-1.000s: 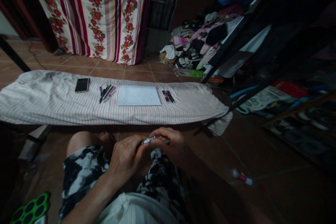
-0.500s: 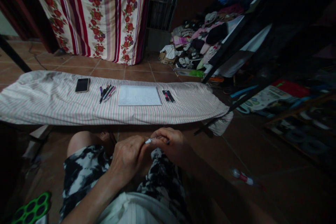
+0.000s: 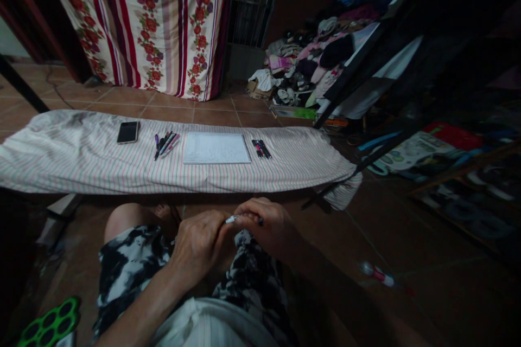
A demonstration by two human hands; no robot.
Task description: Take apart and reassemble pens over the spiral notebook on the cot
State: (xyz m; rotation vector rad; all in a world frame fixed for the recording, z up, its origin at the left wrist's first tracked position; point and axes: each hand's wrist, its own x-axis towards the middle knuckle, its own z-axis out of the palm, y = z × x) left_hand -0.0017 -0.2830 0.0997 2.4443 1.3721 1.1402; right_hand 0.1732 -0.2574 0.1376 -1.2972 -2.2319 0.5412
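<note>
Above my lap, my left hand (image 3: 198,236) is closed, its thumb and fingers at the white end of a slim pen (image 3: 231,219). My right hand (image 3: 266,225) pinches the same pen from the other side, and a dark end pokes out beneath its fingers. Most of the pen's middle is covered by the fingers. Beyond the hands, a spiral notebook (image 3: 216,148) lies open on a striped cloth (image 3: 122,173). Several pens and markers (image 3: 166,144) lie left of the notebook, and several dark pens (image 3: 261,148) lie to its right.
A phone (image 3: 128,132) rests on the cloth's left part. On the floor are a plastic bottle (image 3: 376,274) at right and a green holed object (image 3: 51,322) at lower left. A clothes pile (image 3: 313,59) and a floral curtain (image 3: 150,27) stand behind.
Almost nothing differs. The fingers of my right hand have shifted very slightly around the pen.
</note>
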